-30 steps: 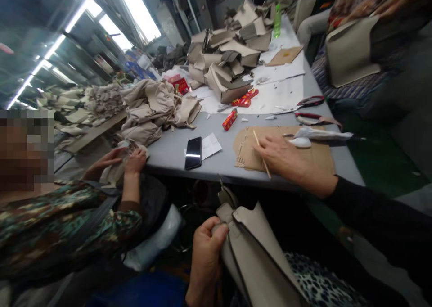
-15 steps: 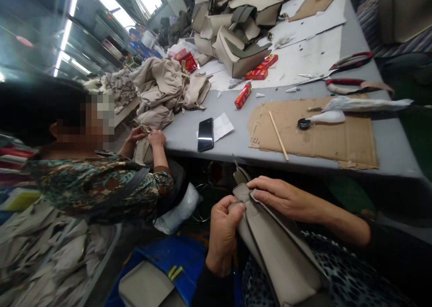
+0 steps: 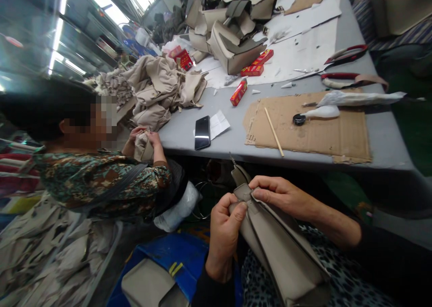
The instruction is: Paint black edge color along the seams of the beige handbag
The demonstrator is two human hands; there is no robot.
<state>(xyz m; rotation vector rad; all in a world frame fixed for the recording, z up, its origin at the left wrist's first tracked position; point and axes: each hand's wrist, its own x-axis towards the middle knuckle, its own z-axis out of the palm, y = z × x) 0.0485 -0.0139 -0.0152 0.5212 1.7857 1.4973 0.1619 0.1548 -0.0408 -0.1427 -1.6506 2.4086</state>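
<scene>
Our left hand pinches and our right hand grips a grey-beige bag piece, tilted over our spotted lap: long smooth panels, dark-edged; a smaller rounded tab; a thin pointed tip.

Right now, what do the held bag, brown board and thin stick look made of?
Bag: probably leather or imitation, matte taupe; smooth panels, dark edges. Brown board: cardboard, dull; creases and ragged edge. Stick: likely wood or bamboo, plain; pale straw colour.
</scene>
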